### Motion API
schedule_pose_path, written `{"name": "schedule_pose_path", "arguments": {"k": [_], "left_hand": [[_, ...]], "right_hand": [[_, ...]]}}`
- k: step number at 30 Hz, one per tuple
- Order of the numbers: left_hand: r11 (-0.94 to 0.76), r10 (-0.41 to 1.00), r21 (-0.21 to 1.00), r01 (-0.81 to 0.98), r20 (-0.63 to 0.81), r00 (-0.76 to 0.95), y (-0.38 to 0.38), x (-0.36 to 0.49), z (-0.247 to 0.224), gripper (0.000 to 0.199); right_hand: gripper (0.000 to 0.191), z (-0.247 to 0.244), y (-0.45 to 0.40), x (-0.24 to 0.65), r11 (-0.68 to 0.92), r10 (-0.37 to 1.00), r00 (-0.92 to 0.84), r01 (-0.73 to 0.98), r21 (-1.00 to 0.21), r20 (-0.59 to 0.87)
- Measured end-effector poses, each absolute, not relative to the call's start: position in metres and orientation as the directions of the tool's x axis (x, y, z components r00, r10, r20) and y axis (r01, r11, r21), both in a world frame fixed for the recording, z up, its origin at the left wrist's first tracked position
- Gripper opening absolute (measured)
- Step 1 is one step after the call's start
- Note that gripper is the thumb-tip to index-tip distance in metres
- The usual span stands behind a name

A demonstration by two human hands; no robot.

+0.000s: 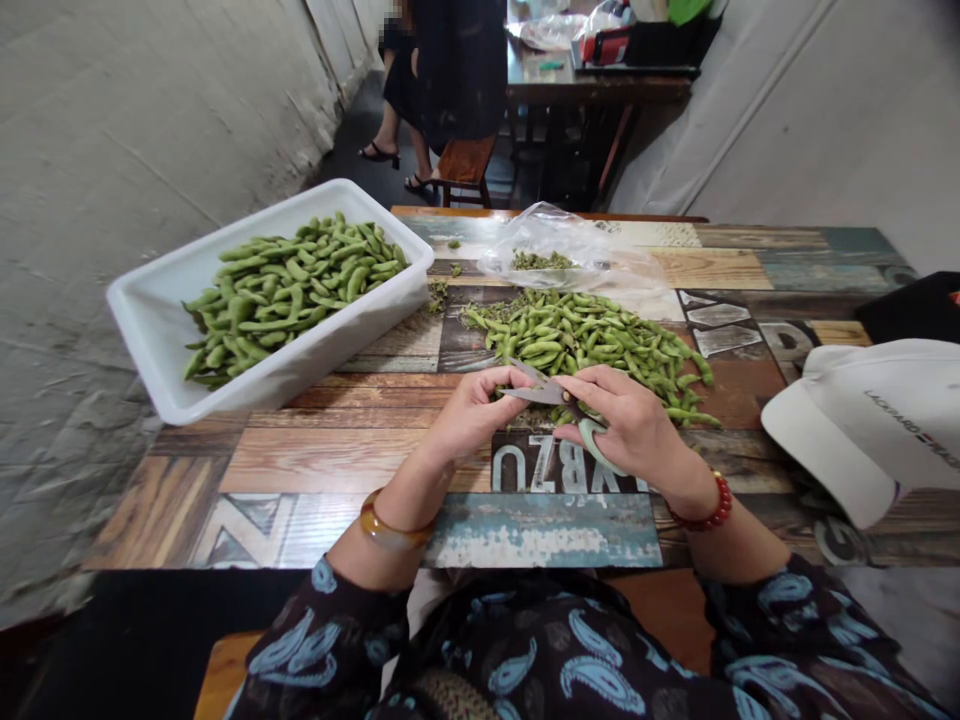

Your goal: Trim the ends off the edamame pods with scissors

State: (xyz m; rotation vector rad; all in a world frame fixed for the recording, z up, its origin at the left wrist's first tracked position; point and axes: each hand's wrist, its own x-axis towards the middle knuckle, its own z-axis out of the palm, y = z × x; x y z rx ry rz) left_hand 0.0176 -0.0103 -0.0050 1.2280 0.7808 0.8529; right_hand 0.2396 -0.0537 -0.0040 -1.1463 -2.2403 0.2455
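Note:
My right hand [630,420] is closed around a pair of scissors [555,390] with pale green handles. The blades stand apart and point left toward my other hand. My left hand [480,408] has its thumb and fingers pinched together right beside the blade tips. What it holds, if anything, I cannot make out. Just beyond both hands lies a loose pile of green edamame pods [600,340] on the patchwork-patterned table [360,440]. At the left, a white plastic tub [375,345] holds a heap of edamame pods [292,290].
Behind the pile lies a clear plastic bag [555,235] with green trimmings [541,260]. A white cap [877,420] rests at the right edge. Grey walls [150,130] flank the table. Farther back, a person [457,70] sits on a wooden stool [465,160] near another table [600,90].

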Motion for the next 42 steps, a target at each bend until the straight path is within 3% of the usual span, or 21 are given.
{"name": "schedule_pose_path", "arguments": {"k": [13,18,23,29,42], "left_hand": [[0.090,0.867,0.990,-0.107,-0.025,0.498,-0.0086,0.0177,-0.0058,0.026],[0.062,0.896,0.995,-0.073,-0.023,0.443,-0.0080,0.0177,-0.0050,0.023],[0.235,0.917,0.947,-0.217,-0.143,0.372,-0.0069,0.0173,-0.0025,0.030],[0.363,0.896,0.861,-0.356,-0.218,0.387,-0.0058,0.0181,0.0006,0.037],[0.357,0.905,0.844,-0.401,-0.205,0.373,-0.0069,0.0204,-0.0013,0.036]], "right_hand": [[0.041,-0.0049,-0.0557,0.2409,0.595,0.800,-0.455,0.683,-0.423,0.390],[0.041,-0.0053,-0.0544,0.2425,0.518,0.834,-0.324,0.738,-0.432,0.446],[0.046,-0.0108,-0.0509,0.2459,0.519,0.810,-0.244,0.721,-0.459,0.533],[0.047,-0.0119,-0.0520,0.2424,0.527,0.815,-0.259,0.704,-0.477,0.518],[0.060,-0.0112,-0.0540,0.2370,0.580,0.802,-0.385,0.685,-0.441,0.457]]}}
